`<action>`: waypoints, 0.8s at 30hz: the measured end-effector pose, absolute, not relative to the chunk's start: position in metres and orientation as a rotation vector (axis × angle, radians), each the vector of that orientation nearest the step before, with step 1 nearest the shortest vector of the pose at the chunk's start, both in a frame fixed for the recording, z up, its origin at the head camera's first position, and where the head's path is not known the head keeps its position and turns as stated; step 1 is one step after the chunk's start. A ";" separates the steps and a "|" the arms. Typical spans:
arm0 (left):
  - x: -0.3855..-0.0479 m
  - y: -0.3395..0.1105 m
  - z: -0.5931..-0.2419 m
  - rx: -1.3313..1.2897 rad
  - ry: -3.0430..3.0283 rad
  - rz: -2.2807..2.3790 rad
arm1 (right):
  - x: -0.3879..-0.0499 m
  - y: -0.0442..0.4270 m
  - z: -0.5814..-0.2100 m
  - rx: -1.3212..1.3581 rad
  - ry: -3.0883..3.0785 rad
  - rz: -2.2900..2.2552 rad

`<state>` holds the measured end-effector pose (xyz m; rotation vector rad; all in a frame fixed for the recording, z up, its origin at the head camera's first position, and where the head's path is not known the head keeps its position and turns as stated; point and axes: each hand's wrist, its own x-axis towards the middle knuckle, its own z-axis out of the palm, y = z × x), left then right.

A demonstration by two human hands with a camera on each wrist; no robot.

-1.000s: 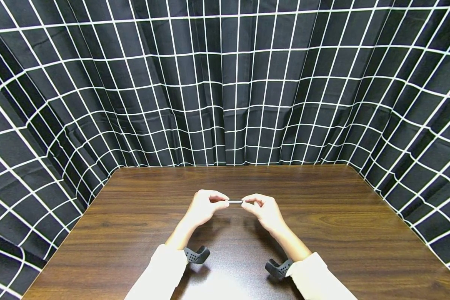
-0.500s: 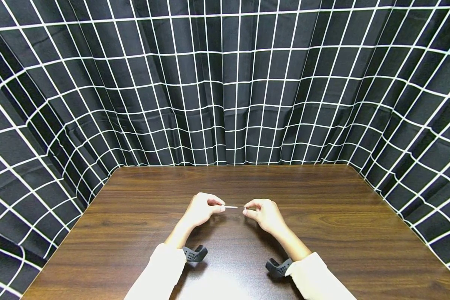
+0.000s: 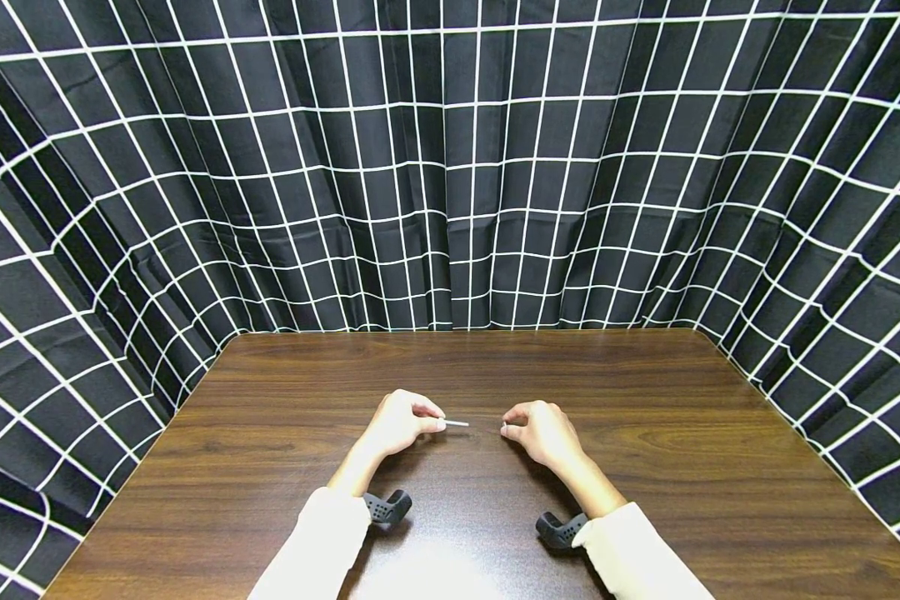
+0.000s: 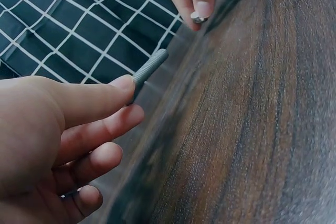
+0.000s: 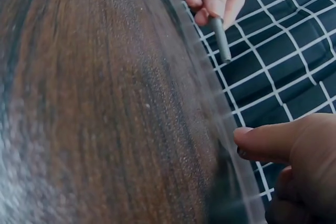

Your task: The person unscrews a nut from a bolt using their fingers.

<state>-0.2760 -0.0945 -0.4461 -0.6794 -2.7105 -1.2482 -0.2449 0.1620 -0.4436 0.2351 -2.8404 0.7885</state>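
Between thumb and index finger, my left hand point(image 3: 397, 422) pinches one end of a grey threaded bolt point(image 3: 456, 423). Its threads show in the left wrist view, where the bolt point(image 4: 151, 66) sticks out past the thumb tip; the gripped end is hidden. My right hand point(image 3: 546, 433) pinches a small shiny metal nut point(image 4: 198, 18) at the tips of thumb and index finger. In the right wrist view only a dark sliver of that nut point(image 5: 241, 152) shows under the thumb. Bolt and nut are apart, both held above the table.
The brown wood-grain table point(image 3: 330, 367) lies beneath both hands. A black curtain point(image 3: 450, 208) with a white grid surrounds its back and sides. Dark grey wrist mounts point(image 3: 390, 507) sit at both cuffs.
One second ago the bolt spanned both hands. The right hand has since drawn away to the right with the nut, leaving the bolt in the left hand. Both hands have come slightly lower.
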 end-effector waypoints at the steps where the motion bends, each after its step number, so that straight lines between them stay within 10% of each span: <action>1: -0.276 -0.095 -0.446 -0.680 -2.713 -1.239 | -0.245 0.162 -0.444 0.228 -2.846 0.783; 24: -0.276 -0.097 -0.455 -0.617 -2.816 -1.043 | -0.245 0.162 -0.452 0.238 -2.830 0.760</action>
